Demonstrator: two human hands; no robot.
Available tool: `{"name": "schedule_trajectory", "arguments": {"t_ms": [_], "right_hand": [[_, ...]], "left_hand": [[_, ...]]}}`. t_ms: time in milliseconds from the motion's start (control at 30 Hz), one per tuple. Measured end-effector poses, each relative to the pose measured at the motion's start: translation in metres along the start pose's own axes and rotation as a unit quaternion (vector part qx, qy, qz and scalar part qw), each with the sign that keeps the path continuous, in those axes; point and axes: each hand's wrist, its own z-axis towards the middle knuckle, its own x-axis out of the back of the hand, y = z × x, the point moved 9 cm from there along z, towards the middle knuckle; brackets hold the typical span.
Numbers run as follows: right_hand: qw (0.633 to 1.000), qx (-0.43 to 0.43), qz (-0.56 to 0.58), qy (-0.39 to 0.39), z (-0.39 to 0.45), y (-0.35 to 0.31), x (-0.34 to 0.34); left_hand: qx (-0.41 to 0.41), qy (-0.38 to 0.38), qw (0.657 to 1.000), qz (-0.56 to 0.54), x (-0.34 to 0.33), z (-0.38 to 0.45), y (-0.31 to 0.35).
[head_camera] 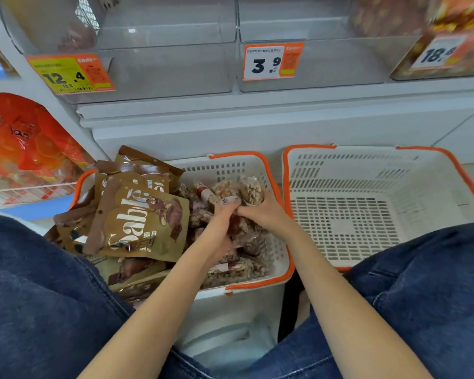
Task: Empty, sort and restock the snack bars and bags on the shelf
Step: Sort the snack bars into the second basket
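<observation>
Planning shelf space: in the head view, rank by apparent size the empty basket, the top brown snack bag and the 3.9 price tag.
1. Empty basket
2. Top brown snack bag
3. 3.9 price tag

The tag sits farther from the camera, so its true size is unsure.

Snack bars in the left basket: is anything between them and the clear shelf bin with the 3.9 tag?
Nothing visible blocks the way. Both hands, left hand and right hand, grip snack bars in the left basket. The clear bin behind the 3.9 tag stands above, looks empty, and the space between holds only the white shelf front.
</observation>
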Motion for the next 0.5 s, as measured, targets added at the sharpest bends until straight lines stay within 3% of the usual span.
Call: {"name": "schedule_trajectory", "arguments": {"t_ms": [100, 233, 367, 433, 467, 500], "right_hand": [[0.994, 0.035, 0.086, 0.053, -0.007, -0.016, 0.041], [0.962, 0.037, 0.167, 0.212, -0.023, -0.007, 0.123], [0.915, -0.025, 0.211, 0.343, -0.035, 0.050, 0.176], [0.897, -0.065, 0.229, 0.372, -0.037, 0.083, 0.178], [0.895, -0.082, 0.225, 0.376, -0.036, 0.096, 0.173], [0.899, -0.099, 0.215, 0.369, -0.033, 0.107, 0.165]], "left_hand": [[-0.057, 0.013, 0.995, 0.085, -0.038, 0.011, 0.029], [-0.141, -0.015, 0.961, 0.236, -0.121, 0.022, 0.053], [-0.127, -0.094, 0.927, 0.340, -0.184, 0.030, 0.015], [-0.142, -0.121, 0.881, 0.435, -0.190, 0.038, -0.008], [-0.165, -0.135, 0.830, 0.515, -0.189, 0.039, -0.016], [-0.197, -0.129, 0.759, 0.607, -0.184, 0.043, -0.021]]}}
